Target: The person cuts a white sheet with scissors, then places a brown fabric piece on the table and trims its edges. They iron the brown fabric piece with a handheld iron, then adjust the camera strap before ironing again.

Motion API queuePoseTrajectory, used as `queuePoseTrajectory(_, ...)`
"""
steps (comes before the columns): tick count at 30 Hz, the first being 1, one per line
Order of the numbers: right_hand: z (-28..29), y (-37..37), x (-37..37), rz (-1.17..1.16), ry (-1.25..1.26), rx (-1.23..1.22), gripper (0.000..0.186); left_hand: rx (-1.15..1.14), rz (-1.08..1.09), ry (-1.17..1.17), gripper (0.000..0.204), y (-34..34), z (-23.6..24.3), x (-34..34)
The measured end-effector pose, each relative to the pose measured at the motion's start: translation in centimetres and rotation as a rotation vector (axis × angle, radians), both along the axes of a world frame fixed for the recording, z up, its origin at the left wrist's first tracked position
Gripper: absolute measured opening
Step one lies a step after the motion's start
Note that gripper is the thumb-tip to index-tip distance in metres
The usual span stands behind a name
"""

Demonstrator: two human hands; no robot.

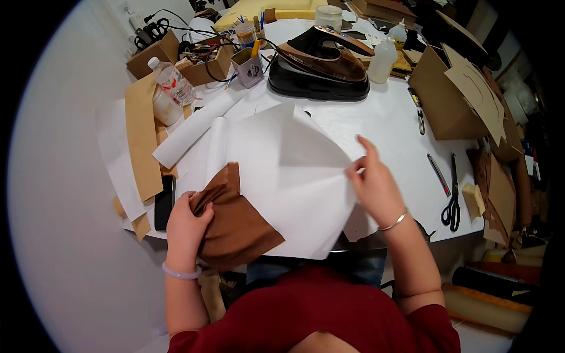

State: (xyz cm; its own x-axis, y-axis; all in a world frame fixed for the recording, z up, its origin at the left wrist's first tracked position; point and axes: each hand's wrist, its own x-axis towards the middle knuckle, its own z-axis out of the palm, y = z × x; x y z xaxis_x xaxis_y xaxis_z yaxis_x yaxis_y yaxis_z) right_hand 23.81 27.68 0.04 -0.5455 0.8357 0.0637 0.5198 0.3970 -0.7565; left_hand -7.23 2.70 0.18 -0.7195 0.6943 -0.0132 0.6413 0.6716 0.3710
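My left hand (191,220) is closed on a brown piece of fabric or thin leather (241,226), which is bunched at the grip and hangs over the table's front edge. In my right hand (374,182), the thumb and fingers pinch the right edge of a large white sheet of paper (312,188). That sheet is lifted and creased, its near end reaching the front edge. Behind the brown piece lies a white paper roll (217,147), with a second white roll (194,130) slanting beside it.
A clothes iron (321,56) rests on its black base at the back. Black scissors (452,197) and a slim cutter (438,175) lie to the right, near a cardboard box (441,97). A phone (165,203), plastic bottle (173,82) and pen tin (247,67) are left.
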Motion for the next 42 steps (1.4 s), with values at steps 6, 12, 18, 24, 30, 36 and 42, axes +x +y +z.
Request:
queuePoseTrajectory(6,-1.7,3.6,6.2,-0.253,-0.279,0.082,0.072,0.093,-0.027,0.117,0.045,0.5,1.4,1.6)
queuePoseTrajectory(12,-4.2,-1.6,4.4,0.174,-0.296,0.541,0.077,0.107,-0.295,0.038,0.052,2.5,1.7,4.4)
queuePoseTrajectory(18,-6.9,-4.6,4.1,0.296,-0.384,0.393,0.072,-0.123,-0.233,-0.031,0.065,2.8,1.8,5.2)
queuePoseTrajectory(24,-7.0,-4.4,4.4,0.284,-0.372,0.362,0.071,-0.016,-0.178,0.167,0.059,0.0,0.5,2.4)
queuePoseTrajectory(30,-6.8,-3.6,4.8,0.288,-0.402,0.354,0.071,-0.089,-0.121,0.107,0.057,-0.3,0.4,2.4)
queuePoseTrajectory(36,-6.5,-2.0,6.2,0.296,-0.465,0.343,0.071,0.092,-0.068,0.143,0.049,-0.8,1.0,1.1)
queuePoseTrajectory(42,-1.1,-3.4,3.0,0.36,-0.011,0.144,0.083,0.293,-0.271,-0.541,0.031,1.8,9.3,3.9)
